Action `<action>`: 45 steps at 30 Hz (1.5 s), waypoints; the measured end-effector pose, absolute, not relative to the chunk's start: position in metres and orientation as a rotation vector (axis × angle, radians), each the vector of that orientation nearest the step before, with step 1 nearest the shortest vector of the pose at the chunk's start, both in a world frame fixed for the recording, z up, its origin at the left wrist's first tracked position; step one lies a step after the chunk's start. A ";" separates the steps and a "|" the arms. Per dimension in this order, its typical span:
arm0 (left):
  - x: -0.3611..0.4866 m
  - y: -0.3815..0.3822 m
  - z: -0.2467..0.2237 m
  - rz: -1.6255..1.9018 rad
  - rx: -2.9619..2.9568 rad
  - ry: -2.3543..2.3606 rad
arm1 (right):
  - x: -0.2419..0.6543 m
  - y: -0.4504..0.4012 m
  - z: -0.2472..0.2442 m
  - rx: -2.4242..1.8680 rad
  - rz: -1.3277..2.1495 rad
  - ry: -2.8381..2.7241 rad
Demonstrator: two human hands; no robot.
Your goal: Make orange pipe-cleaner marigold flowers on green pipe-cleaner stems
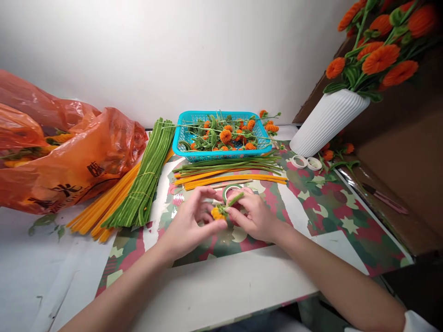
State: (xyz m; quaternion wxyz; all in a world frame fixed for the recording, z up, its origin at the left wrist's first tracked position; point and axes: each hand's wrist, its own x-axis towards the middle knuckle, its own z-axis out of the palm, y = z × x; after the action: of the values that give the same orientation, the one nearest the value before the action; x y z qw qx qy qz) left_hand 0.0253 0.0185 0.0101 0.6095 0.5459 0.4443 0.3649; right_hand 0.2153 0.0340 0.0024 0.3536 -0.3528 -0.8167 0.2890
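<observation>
At my far left a crinkled orange plastic bag (114, 145) with dark print slumps on the table, yellow flowers showing through it. Against it lie a fan of orange sticks (90, 216) and, on top of them, a fat bundle of fuzzy green sticks (138, 198), banded together. My left hand (195, 221) is loosely cupped, thumb and fingers apart, the thumb right by the yellow flower (218, 213) (I can't tell whether it touches). That small flower sits between my two hands, over the patterned table cover (332, 221). Behind, the blue basket (194, 156) is heaped with orange flowers and green leaves, with a row of loose green sticks (221, 167) and loose orange sticks (270, 178) in front of it. A tape roll (225, 192) shows just beyond my right hand (252, 216), whose thumb and forefinger pinch the flower at its green base, its short stem poking up past my fingers. Farther right, two white rolls (314, 168) lie at the foot of a ribbed white vase (330, 120), full of orange blooms (380, 59). At the far right, a pink-handled cutter (391, 202) lies on brown cardboard (391, 138).
</observation>
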 end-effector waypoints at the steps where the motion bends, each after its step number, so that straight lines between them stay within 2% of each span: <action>1: 0.025 0.018 0.010 0.904 1.392 1.067 | 0.215 0.034 0.003 -0.944 0.754 -2.100; 4: 0.026 0.018 0.011 0.935 1.463 1.096 | 0.216 0.034 0.004 -1.004 0.784 -2.083; 9: 0.025 0.025 0.007 0.759 0.937 0.976 | 0.216 0.034 0.005 -0.968 0.797 -2.085; 12: 0.024 0.026 0.005 0.669 0.815 0.921 | 0.216 0.035 0.005 -0.903 0.810 -2.112; 17: 0.025 0.020 0.008 0.931 1.386 1.098 | 0.215 0.035 0.001 -0.956 0.757 -2.173; 22: 0.027 0.016 0.008 0.863 1.961 1.172 | 0.213 0.034 -0.003 -1.047 0.681 -2.285; 30: 0.030 0.016 0.006 0.701 1.774 1.207 | 0.220 0.036 0.003 -0.911 0.755 -2.400; 39: 0.026 0.021 0.004 0.458 1.659 1.210 | 0.222 0.038 -0.010 -0.782 0.450 -2.515; 45: 0.031 0.019 0.010 0.603 1.633 1.300 | 0.219 0.036 0.000 -0.968 0.749 -2.255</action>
State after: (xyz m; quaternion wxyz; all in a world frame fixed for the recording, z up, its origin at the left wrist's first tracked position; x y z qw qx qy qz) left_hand 0.0307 0.0187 0.0101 0.4656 0.6652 0.5295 0.2457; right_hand 0.2191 0.0361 0.0004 0.2838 -0.3619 -0.8427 0.2798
